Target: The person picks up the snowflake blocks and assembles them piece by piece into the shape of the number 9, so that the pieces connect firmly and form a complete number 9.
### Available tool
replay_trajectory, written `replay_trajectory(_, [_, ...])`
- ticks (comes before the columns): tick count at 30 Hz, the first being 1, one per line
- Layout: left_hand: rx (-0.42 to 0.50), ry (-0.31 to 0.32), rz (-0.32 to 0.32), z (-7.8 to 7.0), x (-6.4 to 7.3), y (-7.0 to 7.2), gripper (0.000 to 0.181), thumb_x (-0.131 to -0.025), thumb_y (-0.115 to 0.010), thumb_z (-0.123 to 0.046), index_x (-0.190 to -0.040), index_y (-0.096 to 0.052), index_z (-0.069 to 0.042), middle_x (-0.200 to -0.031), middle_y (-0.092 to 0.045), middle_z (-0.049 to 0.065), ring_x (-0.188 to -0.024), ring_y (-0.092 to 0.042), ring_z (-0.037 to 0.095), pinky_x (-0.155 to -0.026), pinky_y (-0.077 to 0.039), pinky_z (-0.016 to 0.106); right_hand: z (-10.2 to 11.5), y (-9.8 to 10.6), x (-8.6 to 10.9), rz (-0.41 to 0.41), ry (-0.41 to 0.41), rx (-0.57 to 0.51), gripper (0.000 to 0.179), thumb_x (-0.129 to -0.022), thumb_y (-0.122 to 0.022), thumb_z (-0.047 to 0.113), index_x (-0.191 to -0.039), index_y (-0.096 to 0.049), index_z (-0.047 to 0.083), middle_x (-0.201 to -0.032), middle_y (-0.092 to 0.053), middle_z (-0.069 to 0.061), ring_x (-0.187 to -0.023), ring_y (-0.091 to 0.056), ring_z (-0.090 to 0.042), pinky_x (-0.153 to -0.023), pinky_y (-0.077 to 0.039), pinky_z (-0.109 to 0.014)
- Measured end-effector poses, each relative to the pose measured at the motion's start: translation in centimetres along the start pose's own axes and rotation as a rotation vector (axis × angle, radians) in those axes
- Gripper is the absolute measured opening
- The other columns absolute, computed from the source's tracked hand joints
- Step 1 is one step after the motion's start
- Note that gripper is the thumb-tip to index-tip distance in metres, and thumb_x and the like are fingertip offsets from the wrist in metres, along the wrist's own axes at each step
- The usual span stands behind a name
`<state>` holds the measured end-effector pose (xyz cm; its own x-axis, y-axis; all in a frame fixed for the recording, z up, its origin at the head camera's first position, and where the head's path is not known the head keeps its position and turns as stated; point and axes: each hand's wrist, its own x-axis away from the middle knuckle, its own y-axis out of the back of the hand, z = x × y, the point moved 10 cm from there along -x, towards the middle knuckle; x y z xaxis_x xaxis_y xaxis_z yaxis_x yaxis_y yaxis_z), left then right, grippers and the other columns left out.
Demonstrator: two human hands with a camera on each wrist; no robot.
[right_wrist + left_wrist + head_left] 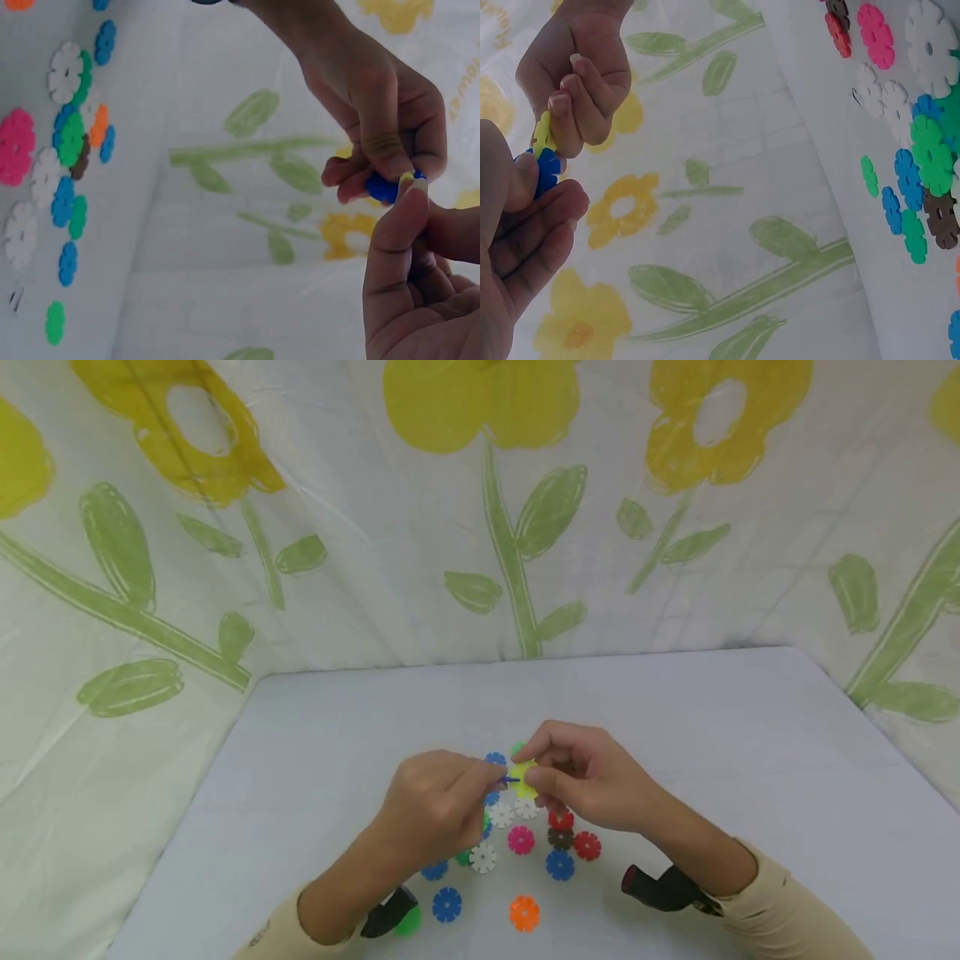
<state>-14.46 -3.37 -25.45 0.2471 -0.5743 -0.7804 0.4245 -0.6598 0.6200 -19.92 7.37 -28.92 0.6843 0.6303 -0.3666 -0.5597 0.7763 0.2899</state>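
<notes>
At the table's near side, an orange disc lies flat. A loose blue disc lies to its left; a green disc, partly hidden, lies farther left. Beyond these, a pink disc lies between a white disc on the left and a brown disc on the right.

Over the far part of this spread, the left hand clamps the held blue disc between thumb and forefinger. The right hand clamps the yellow disc likewise. The held discs meet between the hands; whether their notches engage cannot be told.

Caution: misaligned notches may make the rims slide past each other. Excess sideways force may bend a rim. A slack pinch, with so little edge gripped, may drop either disc among the loose ones.

At the far side hangs a flower-printed cloth.
</notes>
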Motion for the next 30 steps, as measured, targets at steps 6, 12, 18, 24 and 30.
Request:
replay_trajectory(6, [0.065, 0.032, 0.148, 1.0, 0.1, -0.5, 0.022, -0.08, -0.081, -0.001, -0.093, -0.065, -0.007, -0.07, -0.066, -0.001, -0.061, -0.066, 0.012, -0.059, -0.052, 0.017, -0.6, -0.2, -0.1, -0.019, -0.025, -0.004, 0.016, -0.096, -0.061, -0.005, -0.11, -0.063, 0.001, -0.071, -0.062, -0.003, -0.058, -0.058, -0.02, -0.051, -0.055, -0.033])
replay_trajectory(12, [0.16, 0.081, 0.297, 1.9, 0.6, -1.0, 0.018, -0.083, -0.082, -0.005, -0.096, -0.07, -0.007, -0.075, -0.069, -0.003, -0.066, -0.066, 0.008, -0.067, -0.054, 0.018, -0.7, -1.1, -0.2, 0.008, -0.015, -0.033, 0.018, -0.097, -0.06, -0.005, -0.114, -0.059, -0.003, -0.073, -0.064, -0.006, -0.058, -0.059, -0.021, -0.054, -0.056, -0.034])
replay_trajectory(18, [0.23, 0.155, 0.457, 2.4, 1.4, -2.2, 0.029, -0.083, -0.081, -0.039, -0.086, -0.072, -0.012, -0.071, -0.068, -0.008, -0.059, -0.057, -0.001, -0.06, -0.046, 0.009, -0.6, -2.6, -0.2, 0.076, 0.011, -0.028, 0.018, -0.1, -0.057, -0.002, -0.118, -0.055, 0.002, -0.072, -0.063, -0.006, -0.06, -0.061, -0.021, -0.054, -0.056, -0.033])
replay_trajectory(24, [0.208, 0.177, 0.421, 2.3, 1.3, -2.2, 0.037, -0.082, -0.079, -0.051, -0.085, -0.067, -0.016, -0.058, -0.051, -0.014, -0.051, -0.042, -0.004, -0.049, -0.034, 0.009, -0.4, -3.4, -0.3, 0.081, 0.07, -0.062, 0.025, -0.099, -0.054, -0.008, -0.12, -0.049, 0.003, -0.071, -0.063, -0.009, -0.059, -0.06, -0.024, -0.057, -0.056, -0.036])
replay_trajectory(30, [0.285, 0.108, 0.404, 1.5, 1.1, -1.8, 0.024, -0.085, -0.081, -0.037, -0.087, -0.068, -0.017, -0.058, -0.044, -0.014, -0.052, -0.04, -0.004, -0.05, -0.033, 0.008, -0.3, -3.1, -0.2, 0.07, 0.114, -0.043, 0.021, -0.101, -0.048, -0.007, -0.118, -0.051, 0.006, -0.071, -0.062, -0.006, -0.06, -0.059, -0.02, -0.058, -0.056, -0.034])
